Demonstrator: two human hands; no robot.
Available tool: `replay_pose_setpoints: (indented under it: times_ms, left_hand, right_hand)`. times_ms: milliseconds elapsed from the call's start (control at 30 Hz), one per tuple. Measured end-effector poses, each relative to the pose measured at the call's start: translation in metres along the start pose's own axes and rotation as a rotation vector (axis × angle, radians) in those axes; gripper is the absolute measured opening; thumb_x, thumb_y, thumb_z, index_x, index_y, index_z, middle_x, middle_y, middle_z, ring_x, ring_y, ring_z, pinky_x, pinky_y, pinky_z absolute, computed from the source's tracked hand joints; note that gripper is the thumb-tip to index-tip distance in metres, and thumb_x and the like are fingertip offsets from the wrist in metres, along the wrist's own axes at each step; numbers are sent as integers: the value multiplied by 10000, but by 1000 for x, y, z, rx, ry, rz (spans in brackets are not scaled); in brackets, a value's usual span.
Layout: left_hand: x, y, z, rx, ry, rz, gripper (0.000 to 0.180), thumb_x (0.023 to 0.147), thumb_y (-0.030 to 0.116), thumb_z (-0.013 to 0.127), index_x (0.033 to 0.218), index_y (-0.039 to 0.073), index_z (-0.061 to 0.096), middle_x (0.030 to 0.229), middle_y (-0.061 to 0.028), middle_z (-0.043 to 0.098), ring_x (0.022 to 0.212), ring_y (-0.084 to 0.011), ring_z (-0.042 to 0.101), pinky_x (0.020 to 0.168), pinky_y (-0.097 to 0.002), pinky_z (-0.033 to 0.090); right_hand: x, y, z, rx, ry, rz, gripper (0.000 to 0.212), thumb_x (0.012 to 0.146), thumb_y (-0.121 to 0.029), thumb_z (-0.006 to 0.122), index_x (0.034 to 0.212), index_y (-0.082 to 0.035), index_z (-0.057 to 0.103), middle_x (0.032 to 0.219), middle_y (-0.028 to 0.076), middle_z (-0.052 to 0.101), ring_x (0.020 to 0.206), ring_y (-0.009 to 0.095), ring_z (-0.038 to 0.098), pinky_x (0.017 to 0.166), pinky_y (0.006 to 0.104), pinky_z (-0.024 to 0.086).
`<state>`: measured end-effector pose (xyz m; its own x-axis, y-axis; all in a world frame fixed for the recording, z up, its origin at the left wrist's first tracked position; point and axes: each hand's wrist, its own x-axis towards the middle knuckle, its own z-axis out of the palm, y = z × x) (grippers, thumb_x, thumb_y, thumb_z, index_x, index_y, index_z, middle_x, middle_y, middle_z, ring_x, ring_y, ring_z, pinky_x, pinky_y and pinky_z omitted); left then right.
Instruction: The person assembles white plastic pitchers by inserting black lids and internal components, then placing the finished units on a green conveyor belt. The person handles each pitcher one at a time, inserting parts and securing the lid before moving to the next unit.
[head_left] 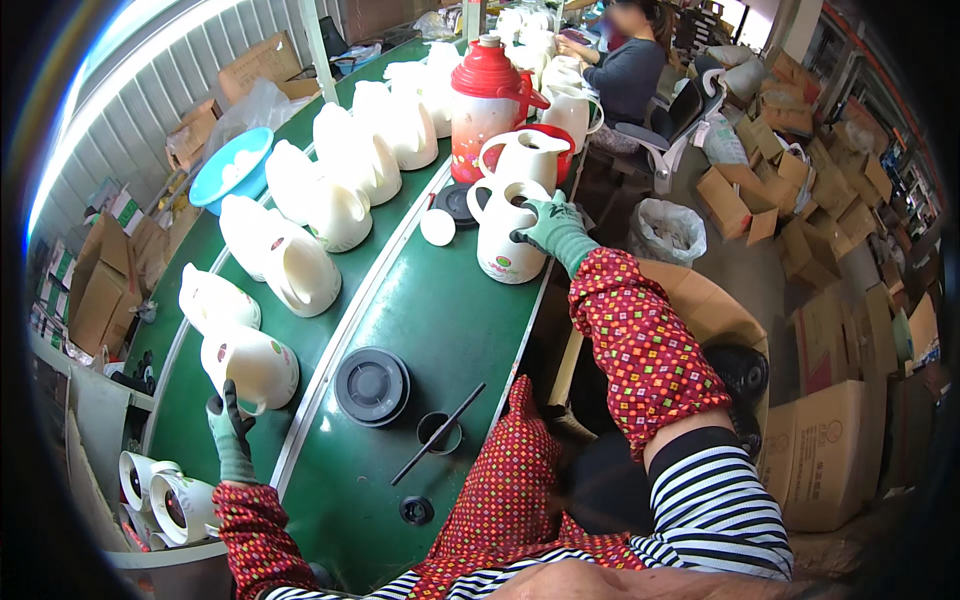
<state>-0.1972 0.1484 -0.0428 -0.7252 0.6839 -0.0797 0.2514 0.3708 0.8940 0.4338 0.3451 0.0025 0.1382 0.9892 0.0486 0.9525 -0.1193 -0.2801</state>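
My right hand (556, 228), in a grey-green glove, grips the rim of a white jug-shaped shell (508, 245) that stands upright at the table's right edge. Its top opening looks dark and hollow. Just behind it is another white jug (528, 158). At the lower left, my gloved left hand (232, 437) has its fingers apart, close to the handle of a white jug (248, 365) lying on its side. Whether the fingertips touch that jug I cannot tell. Several more white jugs (300, 265) lie in rows along the green table's left part.
On the green table (400, 300) are stacked black round parts (372, 386), a black cup (436, 428) with a stick across it, and a small black ring (416, 510). A red thermos flask (490, 115) stands farther back. A co-worker (628, 80) sits beyond; cartons (815, 450) lie right.
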Motion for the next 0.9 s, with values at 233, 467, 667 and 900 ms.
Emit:
replay_pose_setpoints:
  times_ms: [233,467,667,900]
  left_hand:
    - [-131,-2,38,-454,-120,498,494,1009,38,629,1478,10,475,1466,-147,517,1304,-252,537,1122,-394,430]
    - [-239,123,122,-565,-1076,327,940,872,98,794,1655,90,275,1695,-152,285,1527,-331,347,1184,-481,398]
    - [-288,129,154,-675,-1284,393,872,745,314,979,1396,-27,509,1551,-181,479,1336,-239,572,1112,-436,498]
    - [-332,103,140,-746,-1293,414,886,710,226,995,1438,-4,544,1481,-178,594,1322,-290,603,1131,-459,486]
  right_hand:
    - [-117,1,-9,0,346,-457,611,686,-349,917,1256,-217,739,1486,232,483,1322,429,501,1113,526,434]
    - [-246,-22,-101,-73,237,-736,679,736,-330,867,1376,-209,676,1538,235,431,1293,392,486,1103,510,422]
    - [-313,-17,-147,159,172,-786,899,725,-262,881,1530,-117,508,1530,207,454,1335,412,495,1134,549,401]
    - [-374,6,-153,257,241,-769,1075,669,-181,923,1607,-154,400,1577,175,427,1412,412,460,1195,568,373]
